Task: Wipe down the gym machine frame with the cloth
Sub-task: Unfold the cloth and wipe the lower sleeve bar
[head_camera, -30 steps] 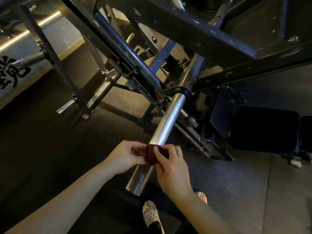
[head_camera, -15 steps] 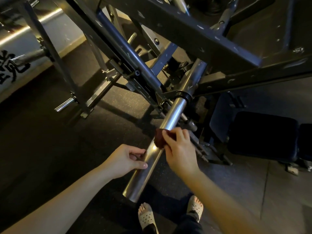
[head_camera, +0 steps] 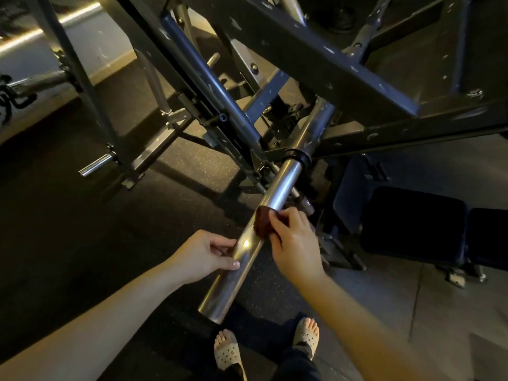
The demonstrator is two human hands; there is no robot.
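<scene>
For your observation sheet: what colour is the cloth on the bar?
Dark reddish-brown cloth on the bar; head view.

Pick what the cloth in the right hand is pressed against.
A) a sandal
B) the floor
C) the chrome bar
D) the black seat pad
C: the right hand holds the dark red cloth against the chrome bar, farther up it than the left hand.
</scene>
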